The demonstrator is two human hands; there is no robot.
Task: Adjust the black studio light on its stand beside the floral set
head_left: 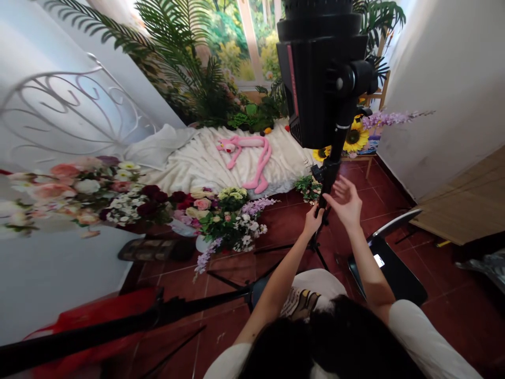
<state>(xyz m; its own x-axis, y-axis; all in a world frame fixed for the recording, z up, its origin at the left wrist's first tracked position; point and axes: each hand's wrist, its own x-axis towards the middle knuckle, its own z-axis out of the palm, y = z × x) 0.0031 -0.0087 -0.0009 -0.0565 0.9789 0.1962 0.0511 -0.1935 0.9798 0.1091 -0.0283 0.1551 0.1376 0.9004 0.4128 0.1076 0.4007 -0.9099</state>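
Observation:
A black studio light (315, 79) is mounted on top of a black light stand (335, 150), tall and close in front of me. My left hand (313, 220) is closed around the stand's pole, low down, below a clamp knob (319, 172). Just right of the pole is my right hand (347, 204), with its fingers apart and curved and its thumb near the pole. Nothing shows in that hand; whether the thumb touches the pole, I cannot tell. The stand's legs (321, 257) spread on the red tiled floor.
A pink plush toy (252, 142) lies on a cream blanket (189, 163). Artificial flowers (232, 216) stand left of the stand. A black folding chair (394, 268) with a phone (379, 260) is at right. Another black pole (189, 305) crosses the lower left, above a red bag (102, 321).

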